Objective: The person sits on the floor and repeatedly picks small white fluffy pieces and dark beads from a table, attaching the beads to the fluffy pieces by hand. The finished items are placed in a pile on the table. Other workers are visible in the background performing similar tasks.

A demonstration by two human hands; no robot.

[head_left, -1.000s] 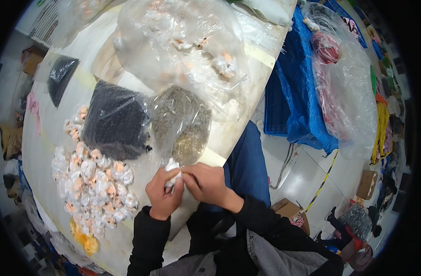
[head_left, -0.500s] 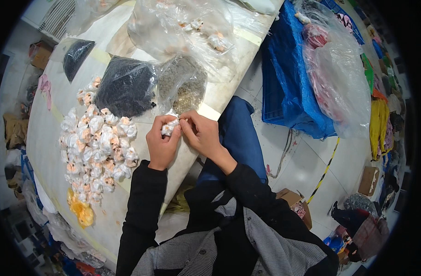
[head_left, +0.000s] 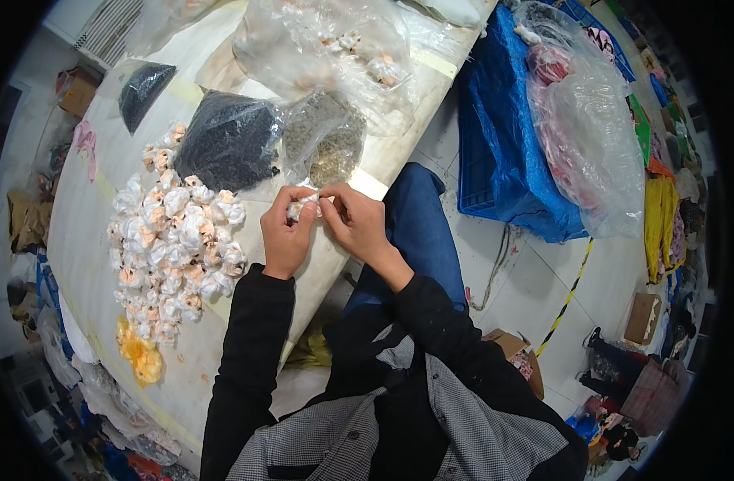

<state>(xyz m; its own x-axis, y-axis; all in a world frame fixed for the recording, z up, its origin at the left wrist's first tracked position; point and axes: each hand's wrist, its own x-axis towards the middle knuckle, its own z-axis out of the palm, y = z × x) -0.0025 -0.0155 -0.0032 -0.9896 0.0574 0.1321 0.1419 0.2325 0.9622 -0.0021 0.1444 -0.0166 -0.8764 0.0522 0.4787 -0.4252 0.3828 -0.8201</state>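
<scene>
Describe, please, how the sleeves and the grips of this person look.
The left sleeve and right sleeve are long, black and plain, without visible markings. The left grip and right grip are bare human hands; no gloves or watch are visible.

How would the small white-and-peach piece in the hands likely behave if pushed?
The white-and-peach piece probably feels light, as the left hand holds it in a fingertip pinch. It may be soft and easily crushed, judging by the crumpled look of similar ones in the pile. Their uneven shapes suggest it would wobble rather than roll.
</scene>
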